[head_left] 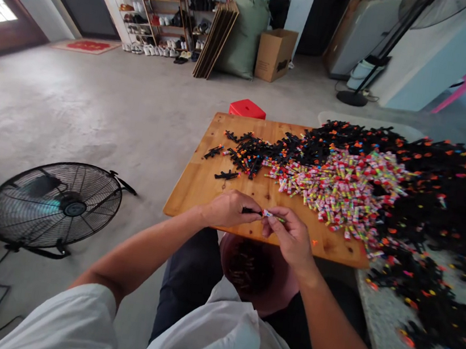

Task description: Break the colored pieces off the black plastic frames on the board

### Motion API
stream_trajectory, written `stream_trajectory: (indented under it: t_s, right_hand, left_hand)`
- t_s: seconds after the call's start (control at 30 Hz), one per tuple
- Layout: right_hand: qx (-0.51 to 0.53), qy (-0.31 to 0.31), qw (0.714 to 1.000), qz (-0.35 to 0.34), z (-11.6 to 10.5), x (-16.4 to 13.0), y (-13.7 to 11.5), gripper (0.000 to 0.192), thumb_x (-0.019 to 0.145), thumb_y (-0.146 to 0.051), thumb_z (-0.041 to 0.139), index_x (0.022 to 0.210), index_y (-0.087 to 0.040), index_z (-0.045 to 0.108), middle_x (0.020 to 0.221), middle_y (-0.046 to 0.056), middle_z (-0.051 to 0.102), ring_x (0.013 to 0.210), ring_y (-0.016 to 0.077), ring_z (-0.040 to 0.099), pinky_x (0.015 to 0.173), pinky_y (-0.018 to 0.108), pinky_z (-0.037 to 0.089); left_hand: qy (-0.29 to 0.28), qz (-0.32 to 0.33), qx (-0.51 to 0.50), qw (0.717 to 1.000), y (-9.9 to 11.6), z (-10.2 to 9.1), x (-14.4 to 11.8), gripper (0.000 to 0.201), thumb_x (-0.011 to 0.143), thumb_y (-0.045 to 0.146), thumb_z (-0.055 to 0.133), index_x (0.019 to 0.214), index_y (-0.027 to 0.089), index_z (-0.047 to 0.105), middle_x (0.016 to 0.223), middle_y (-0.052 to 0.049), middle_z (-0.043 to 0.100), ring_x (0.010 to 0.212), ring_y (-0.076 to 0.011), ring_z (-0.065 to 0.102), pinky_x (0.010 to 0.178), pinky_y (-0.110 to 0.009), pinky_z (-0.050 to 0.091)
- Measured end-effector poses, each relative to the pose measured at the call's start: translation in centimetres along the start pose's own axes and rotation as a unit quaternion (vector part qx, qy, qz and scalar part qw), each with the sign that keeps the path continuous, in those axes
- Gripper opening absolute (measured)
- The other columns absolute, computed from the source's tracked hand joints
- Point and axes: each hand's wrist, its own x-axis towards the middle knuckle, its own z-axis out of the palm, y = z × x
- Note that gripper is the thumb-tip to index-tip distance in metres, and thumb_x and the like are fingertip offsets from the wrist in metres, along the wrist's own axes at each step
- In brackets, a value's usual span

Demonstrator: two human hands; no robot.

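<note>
Over the near edge of the wooden table (pixel 191 183), my left hand (pixel 226 208) pinches a small black toy gun (pixel 249 211). My right hand (pixel 293 237) grips a small printed tube (pixel 274 216) with a coloured end, which meets the front of the toy gun. Whether the two are joined cannot be told. Beyond my hands lie several loose black toy guns (pixel 226 175) with orange tips. A heap of printed tubes (pixel 342 189) in pink, white and yellow-green spreads to their right. Between my knees, a pink tub (pixel 286 293) contains dark pieces and some tubes.
A large pile of black toy guns (pixel 448 197) covers the right side and a speckled surface (pixel 386 315). A black floor fan (pixel 57 208) lies at the left, its cord trailing. A red stool (pixel 248 108) stands behind the table; a cardboard box (pixel 275 54) and shoe racks line the wall.
</note>
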Motion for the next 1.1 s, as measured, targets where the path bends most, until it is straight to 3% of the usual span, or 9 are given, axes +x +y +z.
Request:
stream_trajectory:
  t_s: [0.2,0.37,0.47,0.73,0.9,1.0,1.07,1.1]
  right_hand:
    - [-0.062,-0.021,0.998,-0.002,-0.7,-0.3,-0.2,0.026,0.099,-0.044,0.067,0.113,-0.022,0.070,0.081,0.001,0.074,0.069,0.0168,0.070,0.070,0.032,0.059]
    - [-0.107,-0.070,0.992,0.012,-1.5,0.0,-0.8,0.027,0.098,-0.045,0.067,0.110,-0.022,0.070,0.079,0.002,0.073,0.072,0.0178,0.072,0.071,0.032,0.059]
    - [-0.081,-0.075,0.992,0.054,-1.8,0.2,-0.5,0.032,0.096,-0.049,0.069,0.110,-0.020,0.070,0.078,0.002,0.073,0.067,0.0173,0.071,0.067,0.031,0.059]
    - [-0.057,-0.122,0.982,0.131,-2.2,-1.7,0.7,0.033,0.096,-0.049,0.067,0.110,-0.019,0.067,0.076,0.000,0.070,0.058,0.0141,0.067,0.059,0.027,0.053]
    - [-0.045,-0.158,0.974,0.158,-2.5,-3.3,2.1,0.030,0.099,-0.047,0.064,0.106,-0.018,0.067,0.077,-0.001,0.069,0.055,0.0123,0.064,0.057,0.025,0.050]
    - [-0.018,-0.148,0.975,0.165,-2.4,-3.9,3.2,0.033,0.098,-0.050,0.065,0.108,-0.018,0.067,0.079,0.000,0.069,0.056,0.0127,0.065,0.057,0.026,0.051]
    - [-0.008,-0.115,0.979,0.170,-2.0,-4.2,3.7,0.035,0.097,-0.051,0.065,0.107,-0.018,0.066,0.079,0.000,0.069,0.058,0.0132,0.066,0.058,0.026,0.052]
    - [-0.005,-0.096,0.980,0.174,-1.7,-4.4,3.9,0.036,0.097,-0.052,0.066,0.107,-0.018,0.065,0.079,0.000,0.070,0.058,0.0135,0.066,0.058,0.027,0.053]
  left_hand:
    - [-0.003,-0.015,0.057,0.998,0.2,0.6,0.0,0.022,0.099,0.031,0.063,0.097,0.018,0.081,0.088,-0.005,0.077,0.076,-0.0128,0.068,0.069,-0.021,0.042]
    - [-0.032,-0.101,-0.053,0.993,-0.4,1.3,0.2,0.022,0.097,0.034,0.065,0.097,0.017,0.080,0.079,-0.001,0.074,0.069,-0.0105,0.064,0.063,-0.019,0.041]
    - [-0.056,-0.160,-0.139,0.976,-0.7,1.6,0.3,0.024,0.094,0.036,0.067,0.097,0.016,0.080,0.074,0.001,0.071,0.061,-0.0088,0.060,0.057,-0.018,0.040]
    - [-0.127,-0.217,-0.328,0.911,-1.7,4.0,-1.1,0.039,0.090,0.051,0.071,0.087,0.013,0.078,0.075,-0.003,0.071,0.060,-0.0106,0.062,0.056,-0.020,0.048]
    - [-0.171,-0.280,-0.387,0.862,-1.9,5.4,-1.9,0.045,0.081,0.060,0.080,0.085,0.015,0.079,0.072,-0.002,0.072,0.053,-0.0104,0.061,0.048,-0.020,0.045]
    - [-0.187,-0.306,-0.413,0.837,-2.4,6.3,-2.0,0.046,0.079,0.061,0.081,0.086,0.016,0.078,0.072,-0.002,0.072,0.056,-0.0112,0.063,0.052,-0.022,0.050]
    - [-0.182,-0.307,-0.411,0.839,-3.0,6.7,-2.0,0.045,0.078,0.059,0.082,0.090,0.016,0.076,0.075,-0.002,0.071,0.060,-0.0124,0.064,0.057,-0.023,0.053]
    - [-0.168,-0.292,-0.393,0.855,-3.2,6.7,-2.0,0.043,0.078,0.056,0.083,0.093,0.016,0.075,0.077,-0.001,0.072,0.063,-0.0128,0.065,0.059,-0.024,0.053]
